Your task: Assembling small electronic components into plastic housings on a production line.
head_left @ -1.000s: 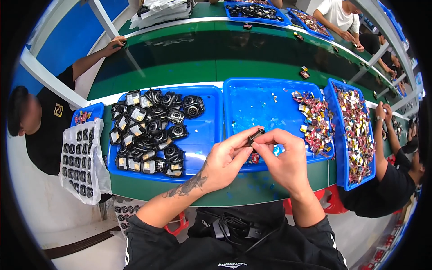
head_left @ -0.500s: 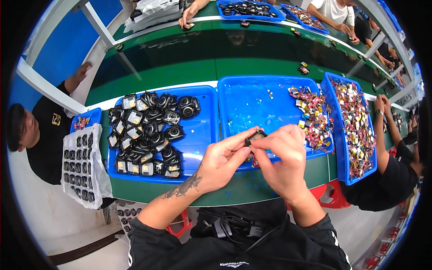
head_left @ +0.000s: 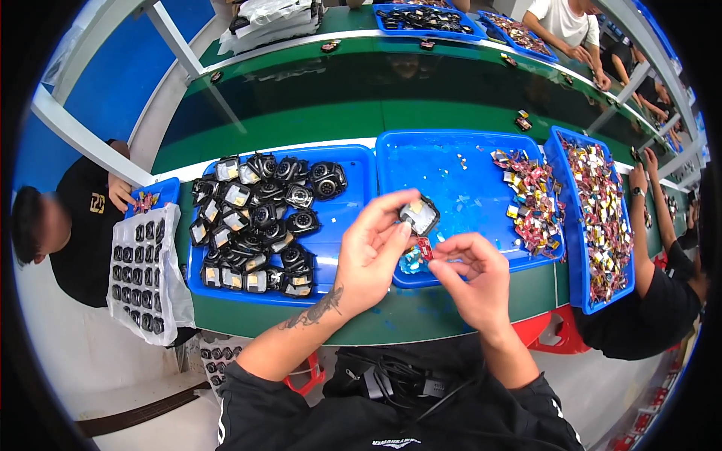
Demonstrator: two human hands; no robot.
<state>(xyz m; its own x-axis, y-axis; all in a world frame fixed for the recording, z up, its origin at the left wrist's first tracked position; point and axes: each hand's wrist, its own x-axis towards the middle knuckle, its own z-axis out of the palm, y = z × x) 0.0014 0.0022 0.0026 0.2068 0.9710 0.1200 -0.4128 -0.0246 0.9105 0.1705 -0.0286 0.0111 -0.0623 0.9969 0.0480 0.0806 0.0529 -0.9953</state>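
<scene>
Pinching a black casing (head_left: pixel 419 216) between thumb and fingers, the left hand (head_left: pixel 370 255) holds it over the middle blue tray (head_left: pixel 440 169), near its left edge. The right hand (head_left: pixel 479 276), apart from the left, has its fingertips at a small red circuit board (head_left: pixel 425 249) just below the casing; whether they grip it cannot be told. Other casings (head_left: pixel 256 218) crowd the left edge of the left blue tray (head_left: pixel 340 214).

The black case (head_left: pixel 421 215), pale face showing, sits tilted; a red board (head_left: pixel 425 248) is at its six o'clock.
</scene>
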